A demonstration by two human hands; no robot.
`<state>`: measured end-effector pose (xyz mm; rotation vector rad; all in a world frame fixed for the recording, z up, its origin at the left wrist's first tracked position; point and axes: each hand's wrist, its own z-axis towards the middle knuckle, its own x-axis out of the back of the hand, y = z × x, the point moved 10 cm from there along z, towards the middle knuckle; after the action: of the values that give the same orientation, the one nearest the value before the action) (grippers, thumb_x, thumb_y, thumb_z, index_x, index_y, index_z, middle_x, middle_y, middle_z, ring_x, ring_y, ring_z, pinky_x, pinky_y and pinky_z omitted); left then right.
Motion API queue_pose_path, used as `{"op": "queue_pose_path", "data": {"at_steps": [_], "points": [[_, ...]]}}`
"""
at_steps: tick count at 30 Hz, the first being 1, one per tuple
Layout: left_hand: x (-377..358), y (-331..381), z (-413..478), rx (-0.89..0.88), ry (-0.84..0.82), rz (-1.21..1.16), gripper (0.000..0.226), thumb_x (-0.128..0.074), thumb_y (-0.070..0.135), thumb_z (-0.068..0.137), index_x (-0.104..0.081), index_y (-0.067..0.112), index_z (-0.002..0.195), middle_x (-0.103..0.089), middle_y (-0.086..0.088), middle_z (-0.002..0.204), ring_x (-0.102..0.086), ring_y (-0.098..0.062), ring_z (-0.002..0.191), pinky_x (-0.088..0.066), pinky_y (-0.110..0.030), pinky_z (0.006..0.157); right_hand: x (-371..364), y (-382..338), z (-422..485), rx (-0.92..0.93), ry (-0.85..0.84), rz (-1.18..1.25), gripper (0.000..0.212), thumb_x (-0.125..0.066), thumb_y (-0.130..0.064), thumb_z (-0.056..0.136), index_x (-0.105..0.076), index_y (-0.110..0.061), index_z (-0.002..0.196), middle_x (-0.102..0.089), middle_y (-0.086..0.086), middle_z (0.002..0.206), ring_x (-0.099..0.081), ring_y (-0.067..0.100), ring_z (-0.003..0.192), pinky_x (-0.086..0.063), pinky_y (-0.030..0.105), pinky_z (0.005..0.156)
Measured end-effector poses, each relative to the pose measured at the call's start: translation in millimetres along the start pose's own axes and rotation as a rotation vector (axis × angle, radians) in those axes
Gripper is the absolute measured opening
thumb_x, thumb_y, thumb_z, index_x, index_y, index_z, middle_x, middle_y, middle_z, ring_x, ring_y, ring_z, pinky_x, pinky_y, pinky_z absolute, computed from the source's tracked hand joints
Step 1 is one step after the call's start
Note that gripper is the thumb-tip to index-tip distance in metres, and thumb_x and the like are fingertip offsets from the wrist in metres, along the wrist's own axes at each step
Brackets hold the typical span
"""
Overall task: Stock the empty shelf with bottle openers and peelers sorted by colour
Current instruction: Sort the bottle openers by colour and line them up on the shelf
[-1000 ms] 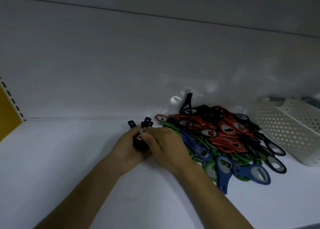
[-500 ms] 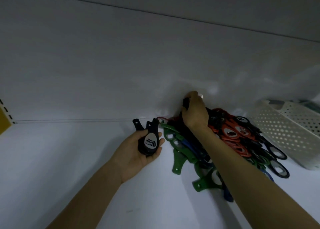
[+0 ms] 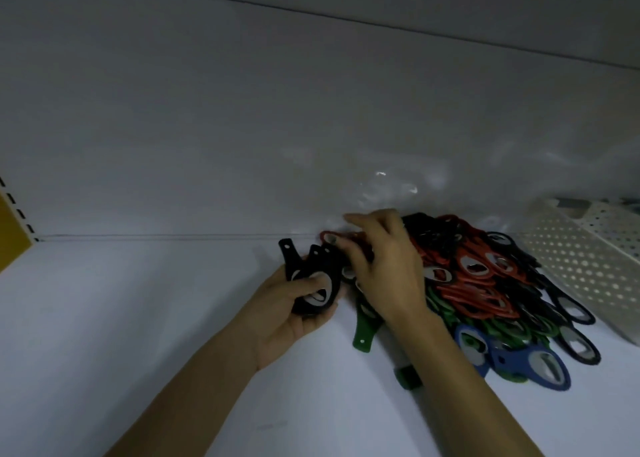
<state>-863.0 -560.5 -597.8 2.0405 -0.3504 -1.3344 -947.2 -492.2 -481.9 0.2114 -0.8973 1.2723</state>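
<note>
One tangled pile of bottle openers (image 3: 478, 276), too many to count; at least three black openers (image 3: 330, 273) just left of it; one basket (image 3: 588, 266) to its right.

Both bare forearms reach from the front edge of the shelf (image 3: 138, 318) toward its back. The left hand (image 3: 294, 311), palm up, grips a fanned stack of black bottle openers (image 3: 311, 276), thumb pressed on top. The right hand (image 3: 384, 269) lies palm down just beside it, fingers bent toward the stack, index finger raised; its grasp is hidden.
</note>
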Motion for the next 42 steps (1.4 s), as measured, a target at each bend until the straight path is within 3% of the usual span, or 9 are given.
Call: {"op": "queue_pose_path", "data": {"at_steps": [6,10,14,19,24,28,32,36,42], "points": [[7,2,-1,-0.041,0.046,-0.11,0.033,-0.057,0.007,0.085,-0.06,0.008,0.118,-0.068,-0.019,0.109,-0.067,-0.035,0.097,-0.058,-0.034,0.063,-18,64,-8,-0.193,-0.314,-0.436,0.03,-0.052,-0.037,0.093,-0.064,-0.027,0.119,-0.059,-0.002,0.121,-0.049,0.021,0.112,-0.033,0.034,0.089],[4,5,-1,-0.08,0.019,-0.151,0.043,-0.059,0.005,0.075,-0.06,0.011,0.118,-0.066,-0.018,0.115,-0.068,-0.033,0.097,-0.059,-0.039,0.072,-13,53,-4,-0.145,-0.242,-0.473,0.023,-0.049,-0.031,0.095,-0.07,-0.026,0.105,-0.064,-0.002,0.11,-0.053,0.021,0.103,-0.029,0.034,0.085],[5,9,-1,-0.13,0.017,-0.149,0.053,-0.059,-0.001,0.072,-0.057,0.013,0.123,-0.064,-0.017,0.12,-0.066,-0.031,0.102,-0.058,-0.037,0.078,28,34,-6,-0.148,0.114,0.002,0.02,-0.054,-0.022,0.094,-0.071,-0.014,0.089,-0.068,0.0,0.078,-0.063,0.018,0.065,-0.047,0.03,0.061],[-4,14,-2,-0.179,-0.046,-0.117,0.046,-0.058,0.01,0.08,-0.055,0.008,0.126,-0.064,-0.014,0.12,-0.065,-0.027,0.106,-0.058,-0.034,0.075,-13,11,-26,-0.39,-0.039,0.743,0.012,-0.061,-0.011,0.089,-0.07,-0.017,0.083,-0.071,0.0,0.071,-0.068,0.017,0.061,-0.058,0.036,0.056],[-6,21,-7,-0.276,-0.056,-0.041,0.048,-0.058,0.016,0.08,-0.054,0.011,0.127,-0.066,-0.013,0.117,-0.065,-0.023,0.107,-0.057,-0.031,0.076,-29,-24,-33,-0.137,-0.122,0.265,0.024,-0.066,-0.021,0.085,-0.054,-0.017,0.064,-0.058,-0.008,0.061,-0.053,0.007,0.055,-0.045,0.03,0.048],[-4,38,-12,-0.43,-0.01,-0.005,0.045,-0.058,0.013,0.076,-0.056,0.011,0.122,-0.068,-0.009,0.114,-0.067,-0.02,0.101,-0.056,-0.026,0.073,-22,-17,-29,-0.22,-0.069,0.657,0.016,-0.057,-0.014,0.087,-0.066,-0.015,0.075,-0.061,-0.008,0.072,-0.054,0.005,0.063,-0.043,0.022,0.056],[-8,55,-23,-0.631,0.092,0.446,0.037,-0.064,0.004,0.08,-0.059,0.025,0.111,-0.072,0.01,0.101,-0.068,-0.01,0.096,-0.054,-0.02,0.073,-38,-4,-34,-0.472,-0.175,0.9,0.032,-0.074,-0.043,0.076,-0.06,-0.025,0.099,-0.064,0.001,0.1,-0.063,0.012,0.089,-0.054,0.03,0.074],[-23,44,-29,-0.736,0.151,0.981,0.052,-0.062,-0.01,0.077,-0.055,0.039,0.094,-0.066,0.027,0.082,-0.062,0.009,0.079,-0.047,-0.007,0.068,-57,-23,-45,-0.453,-0.393,0.813,0.04,-0.08,-0.033,0.071,-0.06,-0.02,0.103,-0.067,-0.003,0.096,-0.065,0.005,0.087,-0.056,0.023,0.074],[-20,49,-26,-0.8,0.283,1.152,0.018,-0.054,0.033,0.074,-0.049,0.048,0.083,-0.06,0.017,0.084,-0.06,0.001,0.079,-0.045,-0.006,0.068,-50,-22,-40,-0.411,-0.289,0.812,0.029,-0.074,-0.03,0.08,-0.065,-0.025,0.107,-0.065,-0.011,0.114,-0.059,0.003,0.106,-0.048,0.028,0.096]]}}
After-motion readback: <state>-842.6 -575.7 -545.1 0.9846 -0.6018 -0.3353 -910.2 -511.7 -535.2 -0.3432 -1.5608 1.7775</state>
